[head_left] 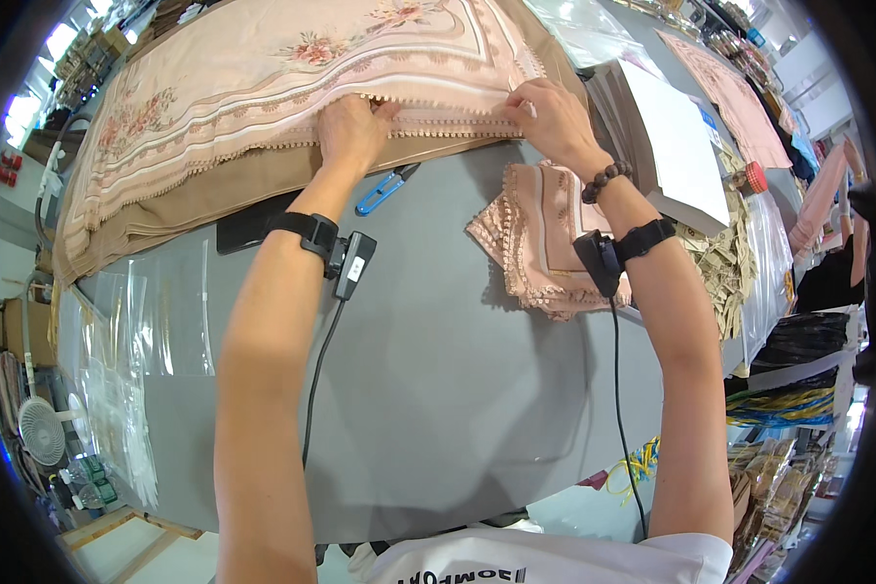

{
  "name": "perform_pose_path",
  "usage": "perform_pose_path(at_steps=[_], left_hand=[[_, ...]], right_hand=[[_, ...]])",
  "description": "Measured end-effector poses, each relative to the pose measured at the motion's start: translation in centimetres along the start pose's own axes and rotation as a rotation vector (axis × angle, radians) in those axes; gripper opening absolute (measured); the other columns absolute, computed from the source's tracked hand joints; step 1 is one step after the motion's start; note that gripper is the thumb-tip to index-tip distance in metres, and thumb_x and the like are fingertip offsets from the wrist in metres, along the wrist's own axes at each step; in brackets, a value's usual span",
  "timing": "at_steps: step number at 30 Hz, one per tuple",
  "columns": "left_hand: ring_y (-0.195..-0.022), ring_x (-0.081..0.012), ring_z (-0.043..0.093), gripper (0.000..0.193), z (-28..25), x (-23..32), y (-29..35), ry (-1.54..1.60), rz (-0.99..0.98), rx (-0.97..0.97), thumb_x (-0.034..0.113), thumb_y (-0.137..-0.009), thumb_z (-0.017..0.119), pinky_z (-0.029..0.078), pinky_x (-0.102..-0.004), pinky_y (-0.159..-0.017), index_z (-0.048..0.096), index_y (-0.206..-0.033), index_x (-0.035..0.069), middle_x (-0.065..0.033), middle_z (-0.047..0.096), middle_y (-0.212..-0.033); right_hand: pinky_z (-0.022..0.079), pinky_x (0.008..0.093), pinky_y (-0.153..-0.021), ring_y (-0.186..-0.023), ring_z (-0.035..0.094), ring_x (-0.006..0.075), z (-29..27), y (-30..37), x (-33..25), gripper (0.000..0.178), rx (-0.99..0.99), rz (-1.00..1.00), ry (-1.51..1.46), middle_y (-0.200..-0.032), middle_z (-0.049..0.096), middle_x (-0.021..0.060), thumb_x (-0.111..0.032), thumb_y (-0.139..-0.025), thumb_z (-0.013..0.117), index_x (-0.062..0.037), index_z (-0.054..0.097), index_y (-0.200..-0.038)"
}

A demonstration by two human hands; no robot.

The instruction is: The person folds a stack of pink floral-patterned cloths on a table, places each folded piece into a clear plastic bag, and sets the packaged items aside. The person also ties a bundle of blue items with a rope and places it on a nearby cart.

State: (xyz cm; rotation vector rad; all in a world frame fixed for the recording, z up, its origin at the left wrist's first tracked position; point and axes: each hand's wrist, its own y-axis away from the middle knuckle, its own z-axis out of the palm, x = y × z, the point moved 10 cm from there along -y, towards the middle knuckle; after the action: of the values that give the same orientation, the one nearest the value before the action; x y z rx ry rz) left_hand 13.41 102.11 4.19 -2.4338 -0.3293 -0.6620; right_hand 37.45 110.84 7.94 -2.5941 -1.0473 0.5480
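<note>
A pink floral cloth with striped borders and a beaded-looking trim lies spread over a stack of brown fabric at the far side of the table. My left hand is closed at the cloth's near edge, its fingertips partly hidden by the fabric. Farther right, my right hand pinches the same edge close to the corner, lifting it slightly. Folded pink cloths with matching trim lie below my right hand. Just right of my left wrist rests a blue-handled cutter.
Clear plastic bags lie on the grey table at left. A dark flat object sits beside my left forearm. To the right are a stack of white sheets, a heap of small beige tags and a red-capped container.
</note>
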Motion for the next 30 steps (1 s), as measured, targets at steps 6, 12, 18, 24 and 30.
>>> perform_pose_path(at_steps=[6, 12, 18, 24, 30], left_hand=[[-0.068, -0.0366, 0.064, 0.042, -2.5, 1.3, -1.2, 0.102, 0.065, 0.030, 0.043, -0.096, 0.065, 0.048, -0.0444, -0.068, 0.077, -0.091, 0.003, -0.0188, 0.067, -0.069], [-0.067, -0.0322, 0.063, 0.038, -8.5, 3.4, -0.1, 0.142, 0.189, 0.261, 0.039, -0.095, 0.070, 0.047, -0.0429, -0.064, 0.076, -0.093, 0.002, -0.0154, 0.064, -0.066], [-0.069, -0.0285, 0.064, 0.024, -7.2, 1.5, 1.9, 0.426, -0.055, 0.157, 0.025, -0.095, 0.070, 0.050, -0.0366, -0.067, 0.075, -0.101, 0.003, -0.0118, 0.066, -0.069], [-0.086, -0.0291, 0.069, 0.031, -4.9, 0.7, 2.1, 0.223, -0.004, 0.040, 0.019, -0.090, 0.072, 0.054, -0.0375, -0.079, 0.072, -0.117, 0.005, -0.0150, 0.070, -0.088], [-0.089, -0.0421, 0.068, 0.033, -3.1, -1.4, 1.8, -0.041, -0.040, -0.050, 0.022, -0.086, 0.075, 0.053, -0.0482, -0.079, 0.073, -0.113, 0.004, -0.0253, 0.071, -0.094]], right_hand=[[0.045, 0.0456, -0.100, -0.118, 0.059, 0.0314, 1.9, -0.3, -6.3, 0.047, 0.163, -0.160, -0.027, -0.119, 0.066, 0.0149, -0.044, -0.088, 0.074, -0.0083, 0.069, -0.117], [0.053, 0.0387, -0.079, -0.093, 0.069, 0.0316, -1.0, -1.0, -2.2, 0.026, 0.337, 0.022, -0.191, -0.098, 0.072, 0.0135, -0.032, -0.091, 0.073, -0.0078, 0.075, -0.099], [0.054, 0.0366, -0.067, -0.076, 0.071, 0.0310, -8.8, 1.5, -1.0, 0.011, 0.675, -0.027, -0.251, -0.089, 0.073, 0.0118, -0.013, -0.090, 0.075, -0.0074, 0.075, -0.099], [0.053, 0.0401, -0.073, -0.085, 0.067, 0.0306, -9.5, 0.7, -4.2, 0.011, 0.604, -0.089, -0.077, -0.090, 0.070, 0.0074, -0.020, -0.092, 0.073, -0.0099, 0.073, -0.094], [0.054, 0.0391, -0.073, -0.081, 0.070, 0.0335, -8.0, 0.6, -0.6, 0.018, 0.613, 0.211, -0.465, -0.089, 0.073, 0.0116, -0.026, -0.096, 0.068, -0.0091, 0.073, -0.100]])
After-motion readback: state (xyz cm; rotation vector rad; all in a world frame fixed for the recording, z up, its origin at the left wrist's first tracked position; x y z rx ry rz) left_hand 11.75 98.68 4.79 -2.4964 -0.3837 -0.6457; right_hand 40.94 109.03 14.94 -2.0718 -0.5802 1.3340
